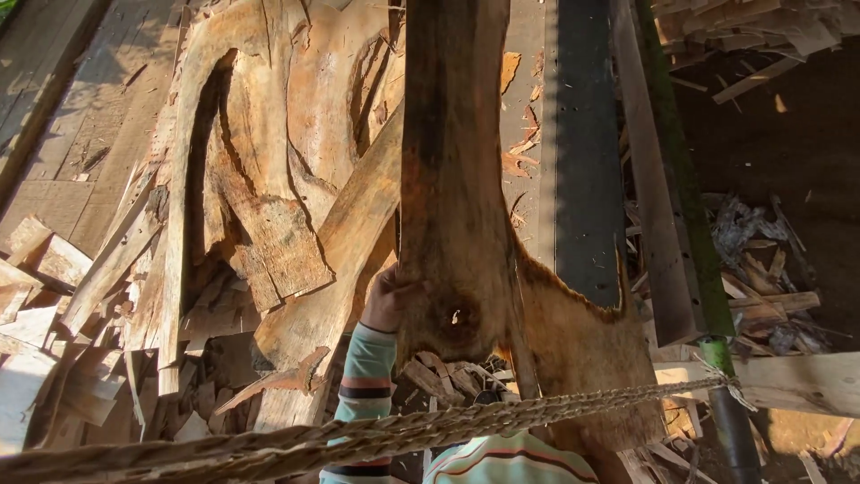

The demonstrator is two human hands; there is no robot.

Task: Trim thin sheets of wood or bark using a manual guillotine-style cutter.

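A long rough slab of wood with bark edges (452,170) stands upright in the middle of the head view. Its lower end flares wide and has a small knot hole. My left hand (387,298) grips the slab's left edge near that lower end, my striped sleeve (367,376) rising from below. My right hand is hidden, somewhere behind the slab's flared lower right part (582,358). A thick twisted rope (376,435) stretches across the bottom of the view in front of my body.
A heap of slab offcuts and bark pieces (251,197) lies to the left. A dark plank (584,152) and a green pole (694,233) run along the right. Wood scraps (761,269) litter dark ground at right. A pale beam (797,381) crosses low right.
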